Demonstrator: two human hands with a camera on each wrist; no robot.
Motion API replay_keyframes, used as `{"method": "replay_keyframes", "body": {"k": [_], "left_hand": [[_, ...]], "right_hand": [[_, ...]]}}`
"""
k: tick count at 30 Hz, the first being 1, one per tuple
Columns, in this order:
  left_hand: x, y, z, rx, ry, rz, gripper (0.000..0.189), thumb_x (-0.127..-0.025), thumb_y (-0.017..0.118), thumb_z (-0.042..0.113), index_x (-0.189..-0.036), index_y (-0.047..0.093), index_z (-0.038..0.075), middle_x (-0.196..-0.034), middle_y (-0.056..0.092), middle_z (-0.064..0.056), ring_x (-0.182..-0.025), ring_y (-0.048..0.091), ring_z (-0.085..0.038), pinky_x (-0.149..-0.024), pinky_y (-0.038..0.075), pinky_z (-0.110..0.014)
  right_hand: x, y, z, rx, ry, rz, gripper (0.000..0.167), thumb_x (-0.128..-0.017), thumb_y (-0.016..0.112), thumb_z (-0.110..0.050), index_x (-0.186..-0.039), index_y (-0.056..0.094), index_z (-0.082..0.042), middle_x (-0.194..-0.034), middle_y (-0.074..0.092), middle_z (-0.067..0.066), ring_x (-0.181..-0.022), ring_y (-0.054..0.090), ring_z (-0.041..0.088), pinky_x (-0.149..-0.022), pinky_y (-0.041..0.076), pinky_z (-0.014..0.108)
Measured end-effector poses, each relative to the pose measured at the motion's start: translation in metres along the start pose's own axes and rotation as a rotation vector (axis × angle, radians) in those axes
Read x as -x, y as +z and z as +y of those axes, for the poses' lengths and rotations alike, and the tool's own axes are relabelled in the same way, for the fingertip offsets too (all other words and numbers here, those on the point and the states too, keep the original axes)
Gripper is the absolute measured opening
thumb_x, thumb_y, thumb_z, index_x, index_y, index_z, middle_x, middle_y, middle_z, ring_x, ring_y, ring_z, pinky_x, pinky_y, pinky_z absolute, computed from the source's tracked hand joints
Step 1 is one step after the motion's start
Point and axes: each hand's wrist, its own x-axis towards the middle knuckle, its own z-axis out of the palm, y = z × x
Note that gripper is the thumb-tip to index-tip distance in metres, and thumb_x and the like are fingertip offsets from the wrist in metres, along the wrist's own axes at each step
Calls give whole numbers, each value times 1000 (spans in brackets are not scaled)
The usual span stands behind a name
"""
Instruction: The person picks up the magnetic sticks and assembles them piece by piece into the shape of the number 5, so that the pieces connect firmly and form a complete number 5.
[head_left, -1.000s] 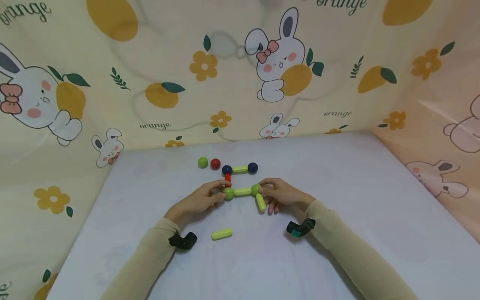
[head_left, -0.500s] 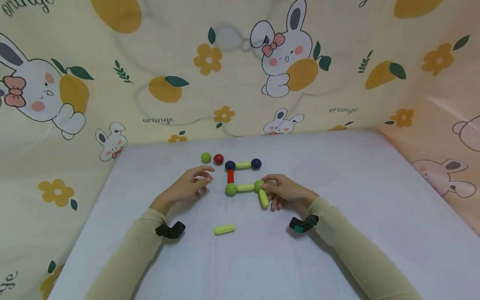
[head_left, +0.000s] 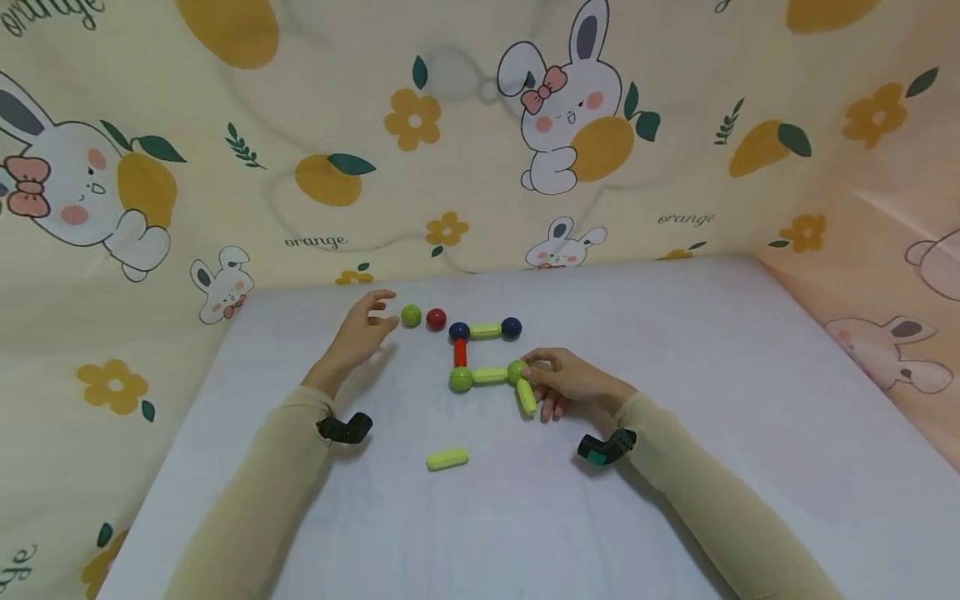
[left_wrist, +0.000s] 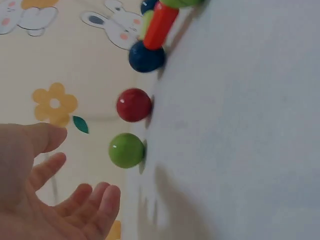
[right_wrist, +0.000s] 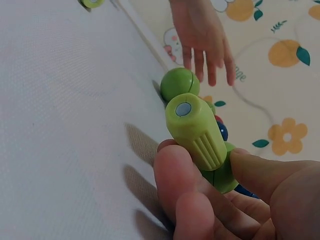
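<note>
My left hand [head_left: 358, 333] hovers with fingers spread just left of a loose green ball [head_left: 411, 315]; the left wrist view shows a gap between them. Beside that ball sits a red ball [head_left: 436, 319]. My right hand [head_left: 573, 379] pinches the green ball [head_left: 515, 372] at the near right corner of a joined ball-and-rod shape. From this ball a yellow-green rod [right_wrist: 200, 137] sticks out toward me, a grey disc in its free end. Another rod [head_left: 491, 376] links it to a second green ball [head_left: 461, 380]. A red rod [head_left: 461, 353] runs back to a dark blue ball [head_left: 459, 332].
At the back, a yellow-green rod [head_left: 486, 331] joins the first blue ball to another blue ball [head_left: 512, 327]. One loose yellow-green rod [head_left: 447, 459] lies nearer on the white tabletop [head_left: 495, 533]. A printed cloth [head_left: 322, 100] hangs behind.
My left hand has let go of the near left green ball and moved left, then back toward the loose green ball. The right hand keeps its hold on the corner ball.
</note>
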Motion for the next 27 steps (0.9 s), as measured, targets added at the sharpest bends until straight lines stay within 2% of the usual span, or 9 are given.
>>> {"method": "replay_keyframes", "body": {"k": [2,5,7,9,14,21,27], "left_hand": [[-7,4,1,-33,4,-23,53,-104,53,16,-155,37,15,-160,32,-24,-133,50,-41,-99,52,-50],[-17,9,1,-104,25,-100,56,-104,52,16,-157,34,14,-165,28,-19,-145,39,-40,-112,43,-55],[-23,12,0,-151,25,-139,55,-105,52,17,-157,35,13,-165,30,-15,-151,32,-37,-118,36,-55],[-27,14,-2,-188,18,-157,53,-105,53,18,-155,39,12,-163,35,-14,-153,29,-35,-120,35,-54],[-32,16,-8,-265,-7,-128,43,-103,56,14,-145,49,11,-153,45,-17,-144,39,-36,-118,37,-54],[-37,20,-7,-389,-25,-127,33,-101,54,8,-133,50,12,-136,48,-19,-120,48,-33,-112,42,-53],[-37,25,-8,-418,-29,-107,34,-101,53,8,-134,51,14,-136,49,-20,-118,49,-34,-112,42,-53]], "right_hand": [[1,-1,0,7,6,10,52,-108,47,-29,-153,35,-5,-82,63,7,-55,68,13,-53,56,27],[2,-2,-1,11,1,25,52,-108,48,-30,-152,37,-5,-82,64,8,-55,68,13,-53,56,27],[2,-2,-3,5,2,29,52,-108,49,-31,-151,37,-6,-82,64,7,-55,68,13,-53,55,26],[1,-1,-3,2,-2,20,52,-108,49,-30,-152,37,-5,-82,64,7,-55,68,13,-53,55,26],[0,3,-2,-9,-3,5,51,-108,48,-26,-152,36,-3,-81,63,6,-54,68,12,-53,55,25],[0,5,-2,-13,-13,9,50,-108,48,-27,-151,37,-4,-82,65,7,-55,68,13,-53,55,25],[5,4,-1,-16,12,20,52,-108,48,-28,-152,36,-4,-82,62,7,-55,67,13,-53,55,25]]}}
